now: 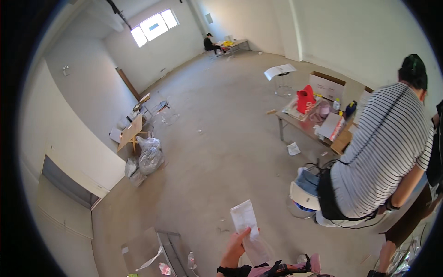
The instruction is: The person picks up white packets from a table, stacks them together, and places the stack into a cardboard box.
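Observation:
Below the centre, my left hand (237, 244) is closed, its thumb pressed on a flat white packet (244, 216) that looks like a thin bag. The packet's lower part is paler and see-through and hangs below the hand. My right hand (386, 254) reaches out at the lower right edge, next to a heap of clear, shiny plastic bags (410, 254). Its fingers are too small and blurred to make out, and I cannot tell whether it touches the bags.
A person in a striped shirt (387, 147) sits close on my right beside a cluttered table (297, 123). A metal-framed table (170, 251) and a plastic bottle (191, 260) are at the lower left. Farther off lie stuffed plastic sacks (150, 156); another person (210, 45) sits far back.

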Demonstrator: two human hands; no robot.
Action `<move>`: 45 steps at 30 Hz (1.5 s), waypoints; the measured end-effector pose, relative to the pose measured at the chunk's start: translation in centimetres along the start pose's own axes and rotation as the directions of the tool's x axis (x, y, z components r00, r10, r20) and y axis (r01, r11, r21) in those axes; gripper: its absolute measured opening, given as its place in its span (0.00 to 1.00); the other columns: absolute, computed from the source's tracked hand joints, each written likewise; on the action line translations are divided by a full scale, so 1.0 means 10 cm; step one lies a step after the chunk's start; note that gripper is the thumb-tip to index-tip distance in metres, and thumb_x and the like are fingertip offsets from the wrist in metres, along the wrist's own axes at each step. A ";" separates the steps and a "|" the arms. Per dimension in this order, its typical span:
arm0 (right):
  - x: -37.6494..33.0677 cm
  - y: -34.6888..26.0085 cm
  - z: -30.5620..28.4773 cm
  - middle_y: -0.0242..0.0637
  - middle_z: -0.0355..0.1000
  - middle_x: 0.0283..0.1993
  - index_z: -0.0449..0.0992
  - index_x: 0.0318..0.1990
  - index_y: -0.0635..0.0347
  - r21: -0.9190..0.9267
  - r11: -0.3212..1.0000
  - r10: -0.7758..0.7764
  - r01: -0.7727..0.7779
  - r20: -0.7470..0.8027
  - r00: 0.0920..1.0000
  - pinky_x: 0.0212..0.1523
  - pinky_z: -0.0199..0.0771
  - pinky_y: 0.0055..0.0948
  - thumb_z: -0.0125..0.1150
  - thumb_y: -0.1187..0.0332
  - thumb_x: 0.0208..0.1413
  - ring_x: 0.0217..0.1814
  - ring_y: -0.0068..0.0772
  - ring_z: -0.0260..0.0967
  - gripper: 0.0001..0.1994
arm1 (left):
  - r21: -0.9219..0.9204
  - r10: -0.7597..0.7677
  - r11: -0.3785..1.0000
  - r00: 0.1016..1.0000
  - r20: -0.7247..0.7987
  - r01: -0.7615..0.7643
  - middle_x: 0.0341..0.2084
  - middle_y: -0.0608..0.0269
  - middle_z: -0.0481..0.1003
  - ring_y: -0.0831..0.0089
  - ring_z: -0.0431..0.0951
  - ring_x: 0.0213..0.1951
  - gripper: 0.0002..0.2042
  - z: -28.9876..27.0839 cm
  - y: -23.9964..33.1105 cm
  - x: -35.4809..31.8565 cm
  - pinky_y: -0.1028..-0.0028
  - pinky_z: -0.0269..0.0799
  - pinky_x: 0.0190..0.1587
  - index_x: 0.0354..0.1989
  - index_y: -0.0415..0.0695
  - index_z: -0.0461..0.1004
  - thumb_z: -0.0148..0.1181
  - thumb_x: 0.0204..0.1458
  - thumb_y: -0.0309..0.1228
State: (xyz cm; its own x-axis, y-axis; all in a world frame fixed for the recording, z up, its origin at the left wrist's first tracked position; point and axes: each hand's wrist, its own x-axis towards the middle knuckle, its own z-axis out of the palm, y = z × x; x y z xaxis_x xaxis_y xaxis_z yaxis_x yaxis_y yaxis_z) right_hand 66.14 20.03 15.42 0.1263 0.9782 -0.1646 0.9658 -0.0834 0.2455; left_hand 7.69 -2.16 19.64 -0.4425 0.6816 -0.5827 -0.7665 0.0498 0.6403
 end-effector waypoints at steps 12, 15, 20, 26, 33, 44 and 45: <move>-0.91 -2.72 1.19 0.46 0.71 0.34 0.70 0.34 0.62 0.087 0.994 0.023 -0.064 0.415 0.909 0.34 0.72 0.41 0.55 0.71 0.48 0.35 0.45 0.71 0.06 | -0.048 0.146 0.988 0.988 -0.049 -0.149 0.36 0.52 0.74 0.65 0.76 0.36 0.17 -1.63 1.95 0.54 0.68 0.72 0.39 0.46 0.35 0.66 0.56 0.51 0.32; -0.82 -3.75 1.06 0.46 0.71 0.34 0.70 0.34 0.62 0.143 0.988 -0.026 -0.053 0.503 0.864 0.34 0.72 0.41 0.55 0.70 0.49 0.35 0.44 0.71 0.07 | -0.094 0.184 0.977 0.980 -0.070 -0.190 0.36 0.52 0.74 0.65 0.75 0.35 0.17 -1.91 2.46 0.86 0.67 0.72 0.38 0.46 0.35 0.66 0.56 0.51 0.32; -0.54 -5.38 0.80 0.46 0.71 0.34 0.69 0.35 0.61 0.235 0.971 -0.109 -0.037 0.577 0.809 0.34 0.72 0.41 0.54 0.70 0.49 0.35 0.44 0.71 0.07 | -0.124 0.180 0.974 0.979 -0.093 -0.191 0.36 0.53 0.74 0.65 0.75 0.35 0.17 -2.21 3.14 1.56 0.66 0.72 0.38 0.46 0.34 0.66 0.57 0.51 0.31; 0.12 -7.26 0.40 0.45 0.71 0.35 0.69 0.35 0.61 0.328 0.944 -0.189 -0.030 0.613 0.767 0.34 0.72 0.41 0.54 0.70 0.50 0.35 0.44 0.71 0.07 | -0.122 0.330 0.923 0.915 -0.232 -0.364 0.35 0.49 0.74 0.61 0.76 0.37 0.18 -2.70 4.24 2.34 0.66 0.73 0.37 0.47 0.34 0.64 0.57 0.50 0.30; 0.71 -9.15 -0.23 0.44 0.70 0.35 0.69 0.36 0.60 0.402 0.916 -0.250 -0.022 0.610 0.752 0.34 0.72 0.41 0.54 0.69 0.50 0.35 0.43 0.71 0.07 | -0.190 0.404 0.834 0.807 -0.432 -0.519 0.36 0.51 0.72 0.57 0.75 0.37 0.19 -3.29 5.56 3.22 0.61 0.73 0.37 0.49 0.35 0.62 0.57 0.49 0.28; 1.24 -11.39 -0.90 0.43 0.70 0.35 0.68 0.37 0.59 0.371 0.917 -0.130 -0.150 0.631 0.765 0.34 0.72 0.42 0.53 0.68 0.51 0.35 0.42 0.71 0.08 | -0.099 0.378 0.911 0.906 -0.193 -0.401 0.34 0.49 0.74 0.61 0.76 0.36 0.16 -3.68 7.94 5.45 0.64 0.73 0.37 0.45 0.33 0.66 0.56 0.51 0.29; 1.29 -11.53 -0.98 0.43 0.70 0.35 0.68 0.37 0.59 0.363 0.918 -0.114 -0.162 0.631 0.767 0.34 0.72 0.42 0.53 0.68 0.51 0.35 0.42 0.71 0.08 | -0.106 0.376 0.910 0.906 -0.194 -0.401 0.34 0.49 0.74 0.61 0.76 0.36 0.16 -3.64 8.13 5.64 0.64 0.73 0.37 0.45 0.33 0.66 0.56 0.51 0.29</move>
State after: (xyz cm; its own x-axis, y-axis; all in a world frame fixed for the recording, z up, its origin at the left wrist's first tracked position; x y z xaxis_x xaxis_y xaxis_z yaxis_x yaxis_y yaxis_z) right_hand -45.84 44.12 -5.68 0.1300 0.6399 -0.7574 0.9479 -0.3043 -0.0943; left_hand -96.49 13.80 20.60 -0.7797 0.4946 -0.3839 -0.5696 -0.3057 0.7630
